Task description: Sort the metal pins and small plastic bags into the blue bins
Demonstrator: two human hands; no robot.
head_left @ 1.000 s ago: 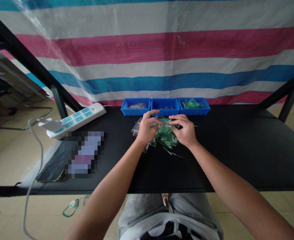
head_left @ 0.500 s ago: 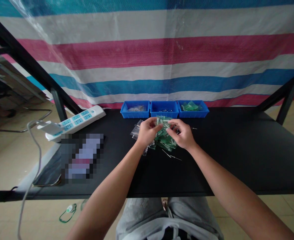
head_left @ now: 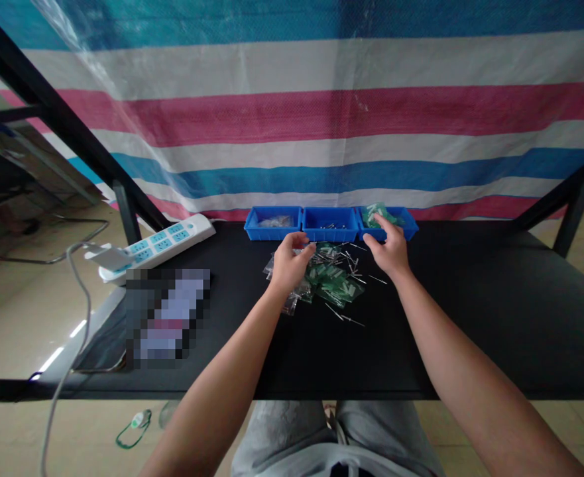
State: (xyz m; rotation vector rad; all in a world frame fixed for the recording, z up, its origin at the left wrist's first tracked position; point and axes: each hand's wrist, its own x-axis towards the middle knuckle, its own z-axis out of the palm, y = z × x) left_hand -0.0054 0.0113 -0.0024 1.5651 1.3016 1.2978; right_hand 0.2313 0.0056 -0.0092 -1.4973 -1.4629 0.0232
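Note:
My left hand (head_left: 290, 266) hovers at the left of a pile of small bags, fingers loosely curled with a gap to the thumb and nothing seen in them. My right hand (head_left: 390, 250) is at the front of the right blue bin (head_left: 388, 233), fingers apart, fingertips by the green bags (head_left: 374, 213) inside; whether they touch is unclear. Between the hands lie small green bags (head_left: 339, 286) with pale pieces inside. Clear bags (head_left: 292, 303) lie partly beneath my left hand. Thin metal pins like blind rivets (head_left: 352, 264) are scattered behind and beside the green bags.
The middle blue bin (head_left: 330, 234) holds a few metal pins, the left blue bin (head_left: 273, 233) clear bags. A white power strip (head_left: 160, 246) with a plugged-in charger and cable stands at left, near a blurred-out flat object (head_left: 170, 315). A striped sheet (head_left: 292, 112) hangs behind the black table (head_left: 470, 318).
My right hand has left the pile and moved right and away from me to the right bin. My left hand has come off the green bags, which now lie on the table.

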